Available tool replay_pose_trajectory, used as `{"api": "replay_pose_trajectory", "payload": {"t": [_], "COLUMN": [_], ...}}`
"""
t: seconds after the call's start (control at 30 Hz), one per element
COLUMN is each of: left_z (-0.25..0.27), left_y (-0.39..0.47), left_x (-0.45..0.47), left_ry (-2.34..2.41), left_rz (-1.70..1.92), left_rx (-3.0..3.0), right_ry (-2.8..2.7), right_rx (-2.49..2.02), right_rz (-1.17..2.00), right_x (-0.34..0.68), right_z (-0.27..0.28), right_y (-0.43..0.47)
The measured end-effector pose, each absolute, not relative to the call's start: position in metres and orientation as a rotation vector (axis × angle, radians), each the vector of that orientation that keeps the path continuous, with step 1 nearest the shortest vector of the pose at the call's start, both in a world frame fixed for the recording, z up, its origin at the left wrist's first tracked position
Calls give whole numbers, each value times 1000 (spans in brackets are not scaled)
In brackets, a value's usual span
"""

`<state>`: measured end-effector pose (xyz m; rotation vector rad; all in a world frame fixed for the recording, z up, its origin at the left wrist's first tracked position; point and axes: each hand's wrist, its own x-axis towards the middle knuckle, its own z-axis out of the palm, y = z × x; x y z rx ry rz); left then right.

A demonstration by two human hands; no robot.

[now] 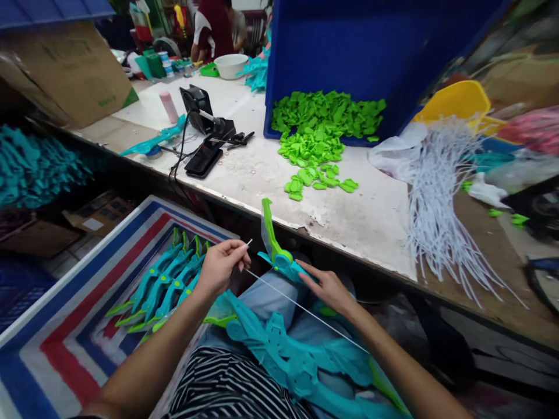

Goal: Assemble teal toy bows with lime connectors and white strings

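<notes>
My left hand (226,262) is closed in a pinch on one end of a thin white cord (301,306). The cord runs down to the right, across my lap, and passes out of sight at my right forearm. My right hand (327,285) grips a jointed teal and green plastic piece (283,259) between thumb and fingers; its green arm points up towards the table edge. Across my lap lie larger teal plastic pieces (279,349) with green ends. What toy or device these pieces belong to, I cannot tell.
Beside my left arm, a striped-lined tray (65,326) holds several teal and green assemblies (163,279). On the table (248,174) are green parts (312,145) spilling from a blue bin (345,52), a bundle of white cords (441,198) and a black phone stand (209,116). A person (213,29) sits beyond.
</notes>
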<state>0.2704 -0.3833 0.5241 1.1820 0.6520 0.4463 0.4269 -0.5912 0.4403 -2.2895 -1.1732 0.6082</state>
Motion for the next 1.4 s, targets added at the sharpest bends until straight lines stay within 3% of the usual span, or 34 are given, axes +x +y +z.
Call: {"api": "replay_pose_trajectory", "payload": {"t": [0.4, 1.4], "left_z": [533, 521], "left_y": [-341, -335], "left_x": [329, 333], "left_ry": [670, 611], "left_rz": [462, 504], "left_rx": [1371, 1559], "right_ry": [-1300, -1328], "right_rx": [-2305, -2273], "right_rz": [502, 426], "right_x": [414, 412], "right_z": [433, 433], "right_y": [-591, -590]}}
